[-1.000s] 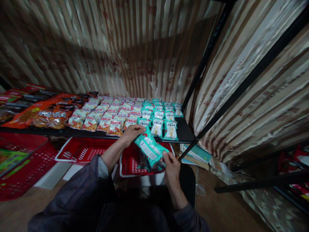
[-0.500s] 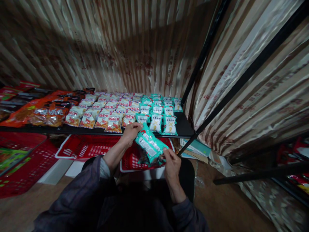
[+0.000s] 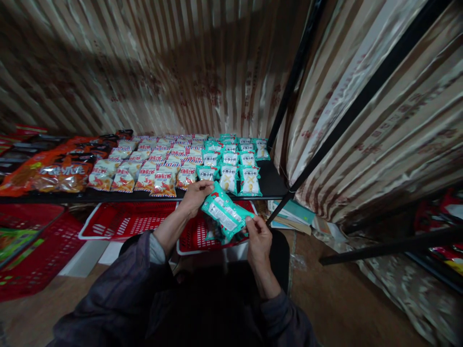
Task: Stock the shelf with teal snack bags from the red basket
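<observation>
Both hands hold a small stack of teal snack packets (image 3: 224, 215) just in front of a black shelf (image 3: 269, 185). My left hand (image 3: 197, 194) grips the stack's upper end, fingers curled over it. My right hand (image 3: 257, 234) pinches the lower end. Rows of matching teal packets (image 3: 235, 166) lie on the shelf's right part, with red-and-white packets (image 3: 162, 166) to their left. A red basket (image 3: 202, 233) sits under the held stack.
Large orange snack bags (image 3: 54, 171) fill the shelf's left end. A second red basket (image 3: 123, 221) and more red baskets (image 3: 32, 241) stand on the floor at left. Black shelf posts (image 3: 289, 84) rise at right before striped curtains. Books (image 3: 292, 214) lie under the shelf corner.
Both hands have lifted the teal stack slightly toward the shelf edge; my right hand's grip has shifted along the lower end. The view has drifted a little to the right.
</observation>
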`<state>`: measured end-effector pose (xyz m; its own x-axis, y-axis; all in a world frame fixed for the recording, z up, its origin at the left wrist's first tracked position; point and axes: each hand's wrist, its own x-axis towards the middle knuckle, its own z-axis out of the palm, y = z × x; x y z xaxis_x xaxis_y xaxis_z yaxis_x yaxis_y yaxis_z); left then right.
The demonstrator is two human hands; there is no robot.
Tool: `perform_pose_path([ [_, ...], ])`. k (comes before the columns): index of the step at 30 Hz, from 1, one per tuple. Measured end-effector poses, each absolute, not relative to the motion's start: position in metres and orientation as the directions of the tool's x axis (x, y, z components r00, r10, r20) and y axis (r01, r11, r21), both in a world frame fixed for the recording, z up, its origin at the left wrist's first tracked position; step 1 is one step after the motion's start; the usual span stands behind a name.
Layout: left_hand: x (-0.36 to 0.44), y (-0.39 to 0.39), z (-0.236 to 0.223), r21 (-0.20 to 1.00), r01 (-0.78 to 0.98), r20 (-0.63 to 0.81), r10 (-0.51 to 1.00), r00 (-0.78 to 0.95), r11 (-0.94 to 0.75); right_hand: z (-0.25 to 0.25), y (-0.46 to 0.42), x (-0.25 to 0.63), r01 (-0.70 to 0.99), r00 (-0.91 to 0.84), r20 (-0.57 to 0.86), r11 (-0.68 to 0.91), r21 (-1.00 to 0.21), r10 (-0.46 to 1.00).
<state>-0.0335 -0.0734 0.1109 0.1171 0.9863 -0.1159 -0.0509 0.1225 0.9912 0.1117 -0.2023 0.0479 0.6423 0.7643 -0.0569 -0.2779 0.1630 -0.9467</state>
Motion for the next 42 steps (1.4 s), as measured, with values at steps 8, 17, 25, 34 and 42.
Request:
perform_pose_path([
  [8, -0.018, -0.076, 0.104, 0.991, -0.057, -0.115, 0.989, 0.096, 0.121, 0.044, -0.208, 0.123, -0.227, 0.667, -0.057, 0.131, -0.965, 0.743],
  [17, -0.014, -0.082, 0.103, 0.989, -0.104, -0.095, 0.989, 0.116, 0.107, 0.046, -0.208, 0.129, -0.16, 0.681, 0.006, 0.157, -0.974, 0.733],
  [25, -0.021, -0.083, 0.105, 0.995, -0.064, -0.069, 0.978, 0.198, 0.083, 0.048, -0.205, 0.134, -0.077, 0.68, 0.092, 0.196, -0.978, 0.727],
  [34, -0.029, -0.083, 0.105, 0.994, -0.084, -0.054, 0.981, 0.189, 0.071, 0.056, -0.205, 0.13, -0.026, 0.666, 0.143, 0.214, -0.977, 0.733],
  [42, -0.038, -0.078, 0.103, 0.995, -0.057, -0.072, 0.977, 0.201, 0.085, 0.059, -0.204, 0.127, -0.002, 0.652, 0.147, 0.195, -0.981, 0.744],
])
